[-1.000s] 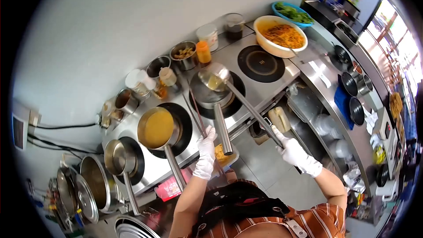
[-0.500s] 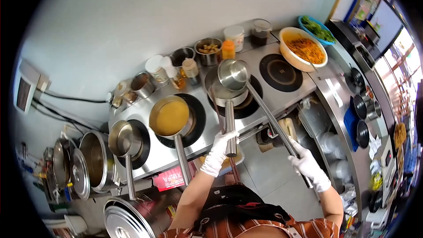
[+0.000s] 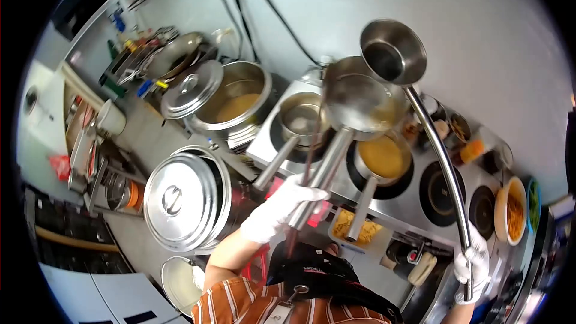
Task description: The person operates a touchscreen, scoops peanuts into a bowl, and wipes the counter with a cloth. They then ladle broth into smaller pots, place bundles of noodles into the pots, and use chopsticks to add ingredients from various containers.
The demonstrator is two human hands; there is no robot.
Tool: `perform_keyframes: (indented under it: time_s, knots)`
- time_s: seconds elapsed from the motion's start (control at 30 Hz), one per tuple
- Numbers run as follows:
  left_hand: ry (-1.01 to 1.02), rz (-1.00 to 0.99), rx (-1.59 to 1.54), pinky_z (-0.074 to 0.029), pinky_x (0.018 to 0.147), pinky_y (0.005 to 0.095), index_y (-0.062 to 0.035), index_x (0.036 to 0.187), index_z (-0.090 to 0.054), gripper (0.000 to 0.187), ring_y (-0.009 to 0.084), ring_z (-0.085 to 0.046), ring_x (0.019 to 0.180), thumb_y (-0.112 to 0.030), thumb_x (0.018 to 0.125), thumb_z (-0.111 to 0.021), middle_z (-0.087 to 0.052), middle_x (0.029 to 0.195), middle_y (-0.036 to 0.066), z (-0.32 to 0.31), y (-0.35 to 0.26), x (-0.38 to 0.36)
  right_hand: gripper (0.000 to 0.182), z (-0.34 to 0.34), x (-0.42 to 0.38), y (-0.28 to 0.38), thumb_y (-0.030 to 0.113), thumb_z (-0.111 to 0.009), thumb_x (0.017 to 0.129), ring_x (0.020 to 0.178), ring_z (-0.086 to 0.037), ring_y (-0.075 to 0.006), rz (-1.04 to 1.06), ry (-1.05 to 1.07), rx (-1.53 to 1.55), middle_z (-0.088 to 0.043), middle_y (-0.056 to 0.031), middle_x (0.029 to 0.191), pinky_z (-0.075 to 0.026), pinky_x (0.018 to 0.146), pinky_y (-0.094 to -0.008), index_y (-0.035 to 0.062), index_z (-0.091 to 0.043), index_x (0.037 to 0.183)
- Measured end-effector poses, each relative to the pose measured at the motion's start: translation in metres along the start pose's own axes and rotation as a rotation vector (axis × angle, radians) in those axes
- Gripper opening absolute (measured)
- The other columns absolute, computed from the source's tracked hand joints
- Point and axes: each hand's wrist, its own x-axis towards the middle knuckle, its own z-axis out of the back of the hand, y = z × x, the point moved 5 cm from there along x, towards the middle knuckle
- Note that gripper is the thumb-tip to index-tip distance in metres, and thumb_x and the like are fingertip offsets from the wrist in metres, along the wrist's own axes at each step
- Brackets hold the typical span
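Note:
My left hand (image 3: 287, 207), in a white glove, is closed round the handle of a saucepan (image 3: 354, 103), which is raised above the cooktop and overlaps the two pots behind it. My right hand (image 3: 473, 261), gloved as well, grips the long handle of a deep steel ladle (image 3: 393, 54). The ladle's bowl is up beside the saucepan's rim, overlapping its right side in this view. Below the raised pan, a saucepan of yellow broth (image 3: 384, 157) stands on a black burner. Left of it sits another saucepan with clear liquid (image 3: 298, 117).
A large stockpot (image 3: 233, 105) holding brownish liquid stands to the left, a lid (image 3: 195, 89) leaning at its side. Nearer me is a lidded pot (image 3: 183, 201). A bowl of orange shreds (image 3: 511, 210) is at far right. Black cables (image 3: 279, 15) hang along the wall.
My view has swung left. The saucepan in my left hand has come up off its burner and moved left over the other pots; the ladle has travelled along with it, no longer over the pan's middle.

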Motion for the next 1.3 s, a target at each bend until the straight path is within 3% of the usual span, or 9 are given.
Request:
perform_keyframes:
  time_s: [0.13, 0.23, 0.4, 0.53, 0.6, 0.77, 0.9, 1.07, 1.3]
  knots:
    - [-0.236, -0.124, 0.017, -0.045, 0.055, 0.0218, 0.0033, 0.116, -0.053, 0.046, 0.0123, -0.056, 0.061, -0.01, 0.076, -0.07, -0.059, 0.082, 0.005, 0.098, -0.043, -0.065, 0.07, -0.082, 0.106, -0.004, 0.01, -0.061, 0.087, 0.033, -0.035, -0.0059, -0.088, 0.209, -0.041, -0.043, -0.0008, 0.054, -0.023, 0.028, -0.0207, -0.0024, -0.025, 0.146]
    - [-0.613, -0.194, 0.02, -0.045, 0.054, 0.0208, 0.0033, 0.109, -0.055, 0.042, 0.0124, -0.056, 0.059, -0.011, 0.073, -0.07, -0.06, 0.08, 0.006, 0.158, -0.067, -0.125, 0.064, -0.161, 0.19, -0.02, 0.007, -0.057, 0.087, 0.035, -0.037, -0.0065, -0.162, 0.225, -0.419, -0.042, 0.0007, 0.055, -0.027, 0.032, -0.0197, 0.0031, -0.031, 0.146]
    - [-0.864, -0.262, -0.01, -0.046, 0.049, 0.0236, 0.0038, 0.105, -0.056, 0.037, 0.0154, -0.058, 0.054, -0.012, 0.074, -0.069, -0.061, 0.079, 0.01, 0.268, -0.068, -0.191, 0.061, -0.263, 0.349, -0.103, 0.005, -0.052, 0.087, 0.045, -0.045, -0.0084, -0.261, 0.376, -1.077, -0.049, -0.0027, 0.065, -0.039, 0.041, -0.0246, 0.0119, -0.035, 0.146]
    - [-0.982, -0.351, -0.105, -0.046, 0.049, 0.023, 0.0061, 0.104, -0.056, 0.036, 0.015, -0.055, 0.052, -0.011, 0.075, -0.068, -0.061, 0.077, 0.01, 0.318, -0.068, -0.218, 0.051, -0.346, 0.469, -0.195, 0.004, -0.045, 0.087, 0.088, -0.067, -0.0349, 0.152, 0.577, -1.78, -0.065, -0.025, 0.1, -0.052, 0.075, -0.0423, 0.0048, -0.043, 0.138]
    - [-1.031, -0.393, -0.146, -0.045, 0.047, 0.0221, 0.0082, 0.105, -0.055, 0.038, 0.0146, -0.054, 0.051, -0.012, 0.076, -0.068, -0.06, 0.076, 0.01, 0.333, -0.073, -0.221, 0.044, -0.375, 0.525, -0.254, 0.005, -0.045, 0.086, 0.107, -0.06, -0.0392, 0.132, 0.643, -1.967, -0.062, -0.0258, 0.111, -0.049, 0.088, -0.0459, -0.001, -0.049, 0.13]
    - [-1.077, -0.378, -0.245, -0.044, 0.047, 0.0245, 0.0064, 0.099, -0.059, 0.033, 0.0164, -0.056, 0.052, -0.012, 0.074, -0.071, -0.063, 0.077, 0.011, 0.369, -0.067, -0.224, 0.028, -0.445, 0.579, -0.348, 0.004, -0.051, 0.083, 0.1, -0.065, -0.0358, 0.044, 0.796, -2.111, -0.066, -0.0215, 0.106, -0.053, 0.083, -0.0425, -0.0032, -0.065, 0.107]
    - [-1.061, -0.361, -0.327, -0.045, 0.047, 0.0248, 0.008, 0.102, -0.056, 0.039, 0.0177, -0.056, 0.052, -0.014, 0.074, -0.073, -0.062, 0.078, 0.013, 0.386, -0.068, -0.218, 0.029, -0.463, 0.61, -0.4, 0.007, -0.049, 0.086, 0.1, -0.065, -0.0354, 0.102, 0.88, -2.185, -0.066, -0.0213, 0.107, -0.053, 0.084, -0.0425, -0.0015, -0.066, 0.109]
    - [-1.107, -0.315, -0.323, -0.044, 0.044, 0.0232, 0.0119, 0.106, -0.053, 0.045, 0.0168, -0.053, 0.05, -0.013, 0.073, -0.07, -0.06, 0.075, 0.013, 0.398, -0.071, -0.21, 0.033, -0.456, 0.663, -0.43, 0.009, -0.041, 0.092, 0.105, -0.063, -0.0355, 0.137, 0.733, -2.269, -0.064, -0.0218, 0.113, -0.052, 0.087, -0.0427, -0.0031, -0.062, 0.115]
    - [-1.098, -0.27, -0.383, -0.044, 0.046, 0.0249, 0.0098, 0.11, -0.051, 0.053, 0.018, -0.056, 0.052, -0.014, 0.07, -0.076, -0.061, 0.079, 0.014, 0.409, -0.069, -0.211, 0.03, -0.423, 0.707, -0.449, 0.007, -0.049, 0.087, 0.103, -0.064, -0.0376, 0.134, 0.732, -2.26, -0.066, -0.0184, 0.11, -0.052, 0.086, -0.0427, 0.0002, -0.066, 0.111]
